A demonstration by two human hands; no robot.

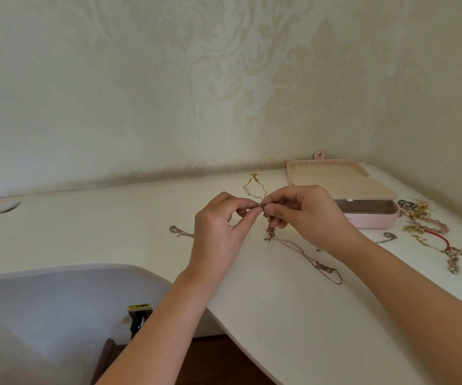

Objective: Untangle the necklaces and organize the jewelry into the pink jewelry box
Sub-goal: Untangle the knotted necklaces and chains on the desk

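Both hands are working above the white table [113, 232]: the left hand [218, 232] and the right hand [307, 215] are pinching the tangled silver necklace [302, 252] between thumbs and fingertips. Its chain is hanging down onto the table, and the pink jewelry box [374, 218] is lying open just behind the right hand

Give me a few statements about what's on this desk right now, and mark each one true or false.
1. The left hand and the right hand pinch the same chain. True.
2. The pink jewelry box is closed. False: its lid lies open.
3. A gold necklace lies on the desk beyond the hands. True.
4. The red cord bracelet is inside the box. False: it lies on the desk, right of the box.
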